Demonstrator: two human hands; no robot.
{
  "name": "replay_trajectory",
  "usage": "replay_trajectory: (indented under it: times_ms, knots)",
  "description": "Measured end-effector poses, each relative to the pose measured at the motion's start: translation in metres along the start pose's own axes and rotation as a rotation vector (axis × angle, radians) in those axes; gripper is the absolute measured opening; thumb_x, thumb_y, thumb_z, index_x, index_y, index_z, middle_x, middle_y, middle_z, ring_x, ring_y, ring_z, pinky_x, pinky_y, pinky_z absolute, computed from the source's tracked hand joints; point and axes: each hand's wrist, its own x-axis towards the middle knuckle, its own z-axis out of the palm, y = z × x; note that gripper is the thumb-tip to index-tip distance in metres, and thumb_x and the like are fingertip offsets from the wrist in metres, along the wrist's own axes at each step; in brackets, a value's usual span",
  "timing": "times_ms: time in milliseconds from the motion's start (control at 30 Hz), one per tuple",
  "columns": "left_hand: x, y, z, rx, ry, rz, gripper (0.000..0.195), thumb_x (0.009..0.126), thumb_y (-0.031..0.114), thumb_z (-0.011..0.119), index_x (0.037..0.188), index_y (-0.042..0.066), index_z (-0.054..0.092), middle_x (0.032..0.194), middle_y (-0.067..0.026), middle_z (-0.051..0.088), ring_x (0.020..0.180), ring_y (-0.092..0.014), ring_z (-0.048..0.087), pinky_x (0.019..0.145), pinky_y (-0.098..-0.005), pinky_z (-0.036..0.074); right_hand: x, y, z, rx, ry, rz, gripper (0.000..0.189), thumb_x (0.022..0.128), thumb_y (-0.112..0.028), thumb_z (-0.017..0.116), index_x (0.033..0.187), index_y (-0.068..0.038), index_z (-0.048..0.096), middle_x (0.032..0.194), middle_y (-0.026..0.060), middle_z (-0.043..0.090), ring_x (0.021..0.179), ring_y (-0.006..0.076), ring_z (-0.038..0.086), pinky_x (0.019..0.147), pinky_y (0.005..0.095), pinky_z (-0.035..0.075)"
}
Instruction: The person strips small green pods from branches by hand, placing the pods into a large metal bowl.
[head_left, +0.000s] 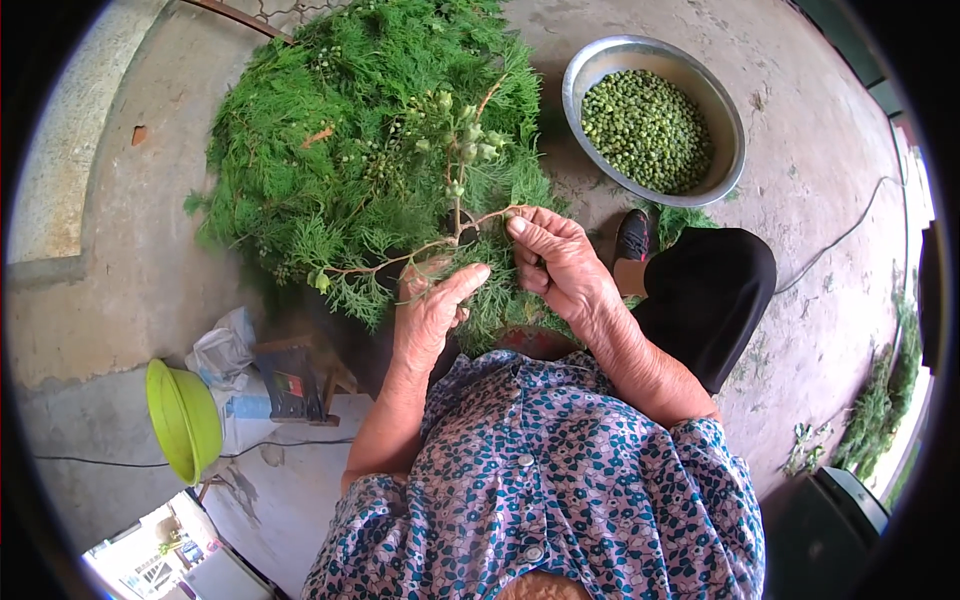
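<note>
A cut conifer branch (458, 196) with reddish-brown twigs is held up in front of my lap. Pale green cones (480, 142) cluster near its far end, and a single cone (321, 281) hangs from a twig on the left. My left hand (436, 304) supports the branch from below, its fingers partly hidden by feathery foliage. Between thumb and forefinger, my right hand (559, 262) pinches the end of a side twig (491, 216). Just beyond the hands lies a large heap of green conifer branches (322, 142).
A metal basin (721, 176) full of small green cones stands on the concrete floor (802, 150) at far right. At left are a lime-green plastic basin (180, 420), a clear plastic bag (223, 349) and a dark box-like object (289, 382). Cut greenery (877, 405) lies along the right edge.
</note>
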Motion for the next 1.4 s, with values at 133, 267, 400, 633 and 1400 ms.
replay_trajectory:
  times_ms: [133, 267, 400, 633, 1400]
  knots:
    - [0.0, 0.014, 0.006, -0.067, 0.047, -0.164, 0.025, 0.083, 0.002, 0.05, 0.1, 0.01, 0.066, 0.1, -0.0025, 0.063, 0.061, -0.003, 0.055, 0.046, -0.0135, 0.043, -0.003, -0.006, 0.005, -0.245, 0.065, -0.079, 0.006, 0.083, -0.009, 0.058, 0.082, -0.003, 0.058, 0.057, -0.003, 0.05, 0.041, 0.0057, 0.038, 0.037, 0.0203, 0.026]
    - [-0.004, -0.001, 0.011, -0.259, 0.249, -0.075, 0.022, 0.073, 0.018, 0.069, 0.086, 0.001, 0.066, 0.072, 0.0, 0.06, 0.049, -0.006, 0.047, 0.039, -0.0163, 0.032, 0.003, -0.009, -0.013, -0.927, 0.248, -0.457, 0.013, 0.077, -0.005, 0.058, 0.087, 0.002, 0.057, 0.059, 0.0016, 0.053, 0.05, 0.0097, 0.047, 0.046, 0.0245, 0.039]
    - [-0.001, 0.006, -0.002, -0.361, 0.227, -0.236, 0.02, 0.075, 0.019, 0.068, 0.089, 0.005, 0.066, 0.081, -0.0025, 0.064, 0.053, -0.003, 0.049, 0.041, -0.0149, 0.036, 0.001, -0.02, -0.04, -0.863, 0.218, -0.414, 0.013, 0.078, -0.004, 0.056, 0.09, -0.001, 0.054, 0.059, 0.0021, 0.05, 0.049, 0.0097, 0.044, 0.044, 0.0235, 0.036]
    - [-0.001, 0.012, -0.012, -0.31, 0.233, -0.201, 0.02, 0.074, 0.019, 0.068, 0.085, 0.003, 0.066, 0.074, -0.0023, 0.062, 0.049, -0.004, 0.048, 0.038, -0.0156, 0.033, 0.0, -0.033, -0.034, 0.072, 0.188, -0.131, 0.004, 0.084, -0.008, 0.051, 0.087, -0.005, 0.053, 0.061, 0.0029, 0.054, 0.039, 0.0086, 0.037, 0.036, 0.0204, 0.027]
    - [-0.006, -0.003, -0.008, -0.186, 0.185, -0.121, 0.017, 0.08, 0.018, 0.06, 0.089, 0.006, 0.068, 0.083, -0.0012, 0.064, 0.056, -0.003, 0.051, 0.041, -0.0147, 0.036, 0.007, -0.003, -0.008, -0.206, 0.072, -0.06, 0.013, 0.085, -0.016, 0.059, 0.077, -0.006, 0.055, 0.052, 0.0001, 0.046, 0.038, 0.0078, 0.038, 0.034, 0.0227, 0.027]
